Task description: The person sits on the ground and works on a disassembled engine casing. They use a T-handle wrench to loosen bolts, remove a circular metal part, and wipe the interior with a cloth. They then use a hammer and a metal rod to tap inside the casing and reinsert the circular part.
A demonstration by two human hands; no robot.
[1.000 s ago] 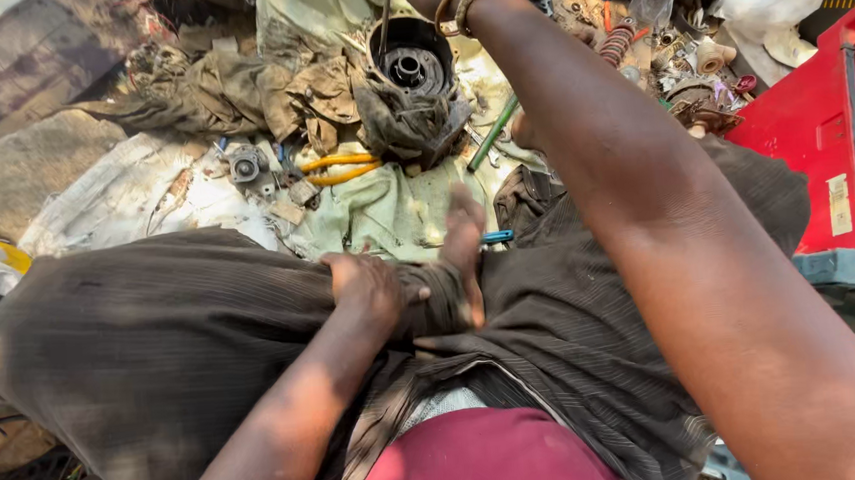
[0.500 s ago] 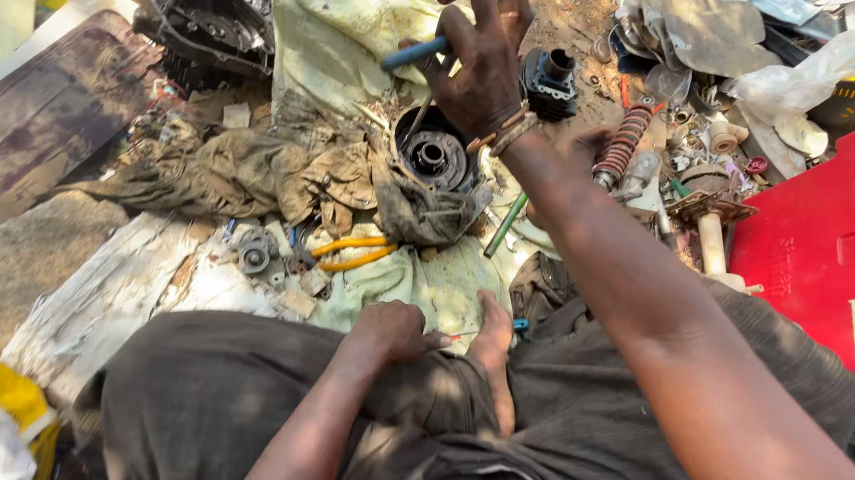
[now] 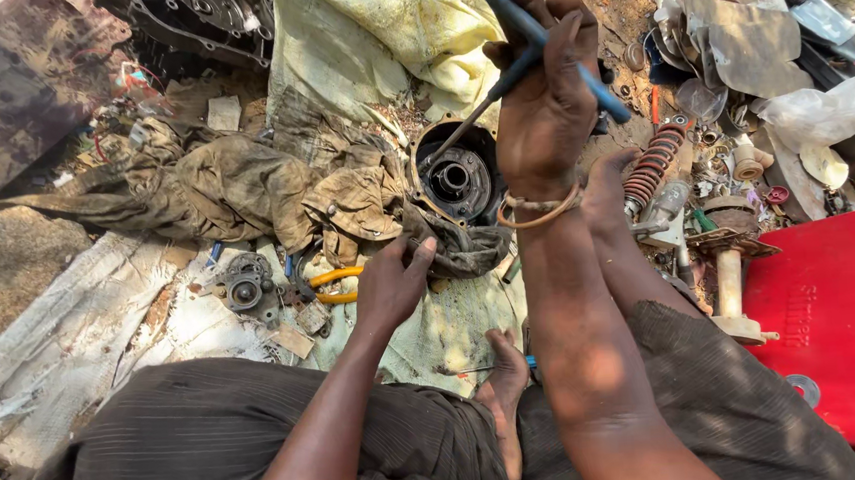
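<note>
right hand (image 3: 548,101) grips two blue-handled screwdrivers (image 3: 544,46), one tip down in the round engine housing (image 3: 455,180) on the oily rag (image 3: 243,188). left hand (image 3: 391,288), fingers loosely curled, steadies it; best pinned firm, tip seated squarely.

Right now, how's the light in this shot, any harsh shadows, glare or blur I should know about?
Head view: hard sunlight, dappled shade over the green cloth; the pale sheet and white plastic are nearly washed out; the right hand gripping the blue-handled tool is sharp, as is the left hand by the round metal housing; wide-angle stretch enlarges the forearms at the bottom edge.
</note>
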